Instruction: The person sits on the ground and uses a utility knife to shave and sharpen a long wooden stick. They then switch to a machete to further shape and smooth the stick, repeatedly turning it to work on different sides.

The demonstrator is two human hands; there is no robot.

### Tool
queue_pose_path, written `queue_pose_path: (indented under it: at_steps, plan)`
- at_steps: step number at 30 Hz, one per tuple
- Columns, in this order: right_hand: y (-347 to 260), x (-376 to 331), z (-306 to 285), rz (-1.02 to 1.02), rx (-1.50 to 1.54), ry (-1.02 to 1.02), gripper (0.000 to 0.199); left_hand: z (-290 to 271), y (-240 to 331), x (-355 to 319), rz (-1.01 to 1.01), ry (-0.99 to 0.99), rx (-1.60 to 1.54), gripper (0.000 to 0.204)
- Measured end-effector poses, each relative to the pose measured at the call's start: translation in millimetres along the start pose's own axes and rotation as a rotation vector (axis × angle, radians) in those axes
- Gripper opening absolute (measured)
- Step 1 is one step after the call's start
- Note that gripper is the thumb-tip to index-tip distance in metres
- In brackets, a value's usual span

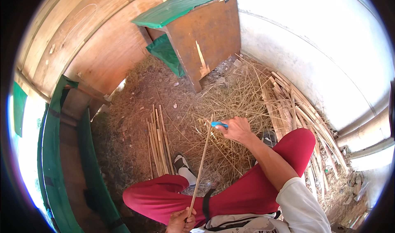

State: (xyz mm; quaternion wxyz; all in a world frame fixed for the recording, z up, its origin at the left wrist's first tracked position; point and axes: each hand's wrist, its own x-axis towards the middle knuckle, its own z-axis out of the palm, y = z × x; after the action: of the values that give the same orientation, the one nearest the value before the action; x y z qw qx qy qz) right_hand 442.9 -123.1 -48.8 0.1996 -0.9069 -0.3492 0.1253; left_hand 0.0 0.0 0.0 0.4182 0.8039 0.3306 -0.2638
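A long, thin bamboo strip (201,166) slants away from my lap over the ground. Its near end is gripped in my left hand (181,221), low in the view by my thigh. Farther out, my right hand (237,129) is closed round a small blue-handled tool (217,124). That tool meets the strip near its far end; its blade is too small to make out. Under the strip's far part, a heap of pale shavings and thin slivers (230,109) covers the ground between and beyond my feet.
Cut bamboo strips (157,140) lie in a bundle left of my foot. A bigger pile of split bamboo (306,113) runs along the white wall (312,52) at right. Ahead stands a wooden cabinet (205,35) with a green top. Green-edged shelving (68,163) borders the left.
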Motion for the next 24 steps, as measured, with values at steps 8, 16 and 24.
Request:
queue_pose_path:
  at_steps: [8, 16, 24]
  plan:
    - [16.7, -6.0, 10.5, -0.013, -0.051, 0.045, 0.04, 24.0, -36.4, -1.9, -0.011, -0.082, -1.036, 0.04]
    - [13.2, 0.9, 3.7, 0.056, -0.017, -0.007, 0.043, 21.5, -22.3, -0.6, 0.184, 0.169, -0.215, 0.028]
    - [56.3, 21.9, -10.2, 0.365, 0.038, 0.261, 0.052, -1.0, -30.6, -31.5, -0.144, 0.116, -0.861, 0.028]
